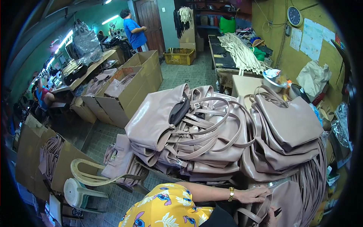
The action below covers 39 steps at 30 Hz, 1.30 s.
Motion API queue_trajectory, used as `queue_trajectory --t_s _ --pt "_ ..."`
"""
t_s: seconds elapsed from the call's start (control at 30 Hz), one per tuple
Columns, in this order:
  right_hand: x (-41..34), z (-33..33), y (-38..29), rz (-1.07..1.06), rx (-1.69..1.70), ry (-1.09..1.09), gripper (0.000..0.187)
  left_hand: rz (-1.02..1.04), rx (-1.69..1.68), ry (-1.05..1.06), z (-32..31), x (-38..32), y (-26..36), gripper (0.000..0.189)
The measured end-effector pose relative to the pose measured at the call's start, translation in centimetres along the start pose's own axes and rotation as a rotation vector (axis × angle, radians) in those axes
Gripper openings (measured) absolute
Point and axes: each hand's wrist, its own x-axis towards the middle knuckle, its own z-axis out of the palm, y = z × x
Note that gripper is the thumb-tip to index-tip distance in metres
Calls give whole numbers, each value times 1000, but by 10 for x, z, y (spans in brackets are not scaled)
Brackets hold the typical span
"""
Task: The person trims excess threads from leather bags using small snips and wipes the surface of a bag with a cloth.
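Observation:
At the lower right, my left hand (pixel 253 195), with a gold bracelet at the wrist, grips the top edge of a mauve-taupe handbag (pixel 286 201). My right hand (pixel 272 218) is just below it at the same bag's edge, largely hidden; a small black pointed tool (pixel 278 211) sticks out from it, its kind unclear. The bag's strap (pixel 249 214) loops left of both hands. Beyond them, a large pile of similar glossy handbags (pixel 158 119) lies with looped handles, and another stack of bags (pixel 292 122) lies to its right. Long strips (pixel 313 176) hang at the right.
Cardboard boxes (pixel 139 82) with bag parts stand left, near a plastic armchair (pixel 85 167) stacked with bags and a stool (pixel 75 193). A far table (pixel 215 54) bears pale strips. A person in blue (pixel 134 32) stands at the back; another sits far left (pixel 42 95).

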Motion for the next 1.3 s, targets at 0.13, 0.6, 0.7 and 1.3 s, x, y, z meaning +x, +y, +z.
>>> queue_trajectory --t_s 0.13,0.6,0.7,1.3 --pt "-9 6 -37 -114 -256 -78 35 -1 -7 -36 2 -4 -11 75" --pt "5 10 -83 -124 -167 -404 24 -19 -71 -100 -2 -3 -10 74" --pt "5 21 -89 -162 -320 -301 29 10 -46 -70 -1 -5 -15 74" --pt "-6 42 -122 -127 -259 -354 36 9 -63 -115 -10 -3 -8 75"
